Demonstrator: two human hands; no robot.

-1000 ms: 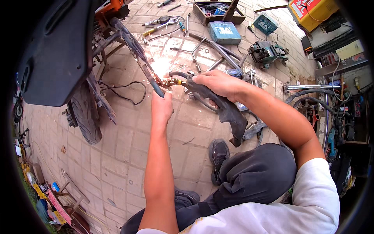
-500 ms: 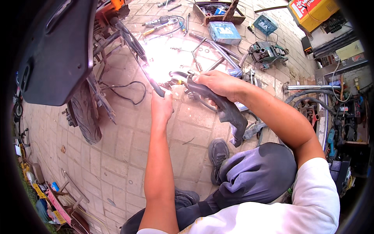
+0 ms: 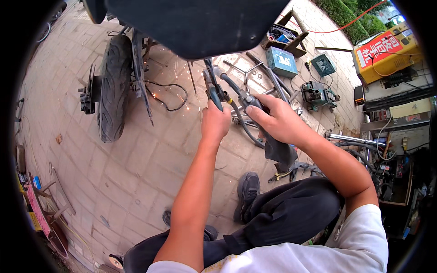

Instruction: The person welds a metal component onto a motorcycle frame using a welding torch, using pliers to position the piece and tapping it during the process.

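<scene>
My right hand (image 3: pixel 280 120) is wrapped round a welding torch (image 3: pixel 233 85), thumb on top. The torch's bent neck points up and left, and its dark handle hangs down toward my knee. Beside it my left hand (image 3: pixel 216 122) is closed on a plier-like tool with dark handles (image 3: pixel 215 97), its far end partly under a large dark panel (image 3: pixel 205 27). A few orange sparks are scattered over the paving left of the hands. What the tool grips, if anything, cannot be made out.
A tyre (image 3: pixel 113 91) with metal legs stands at left. Beyond my right hand lie metal tubes (image 3: pixel 273 82), a blue case (image 3: pixel 282 62), a wooden tool tray (image 3: pixel 298 42) and a small green machine (image 3: pixel 318 96). A yellow machine (image 3: pixel 391 52) and cluttered shelves line the right.
The bright welding glare is gone, leaving sparks. My view has turned, and the dark panel now covers the top centre instead of the left. Both hands stay closed on their tools.
</scene>
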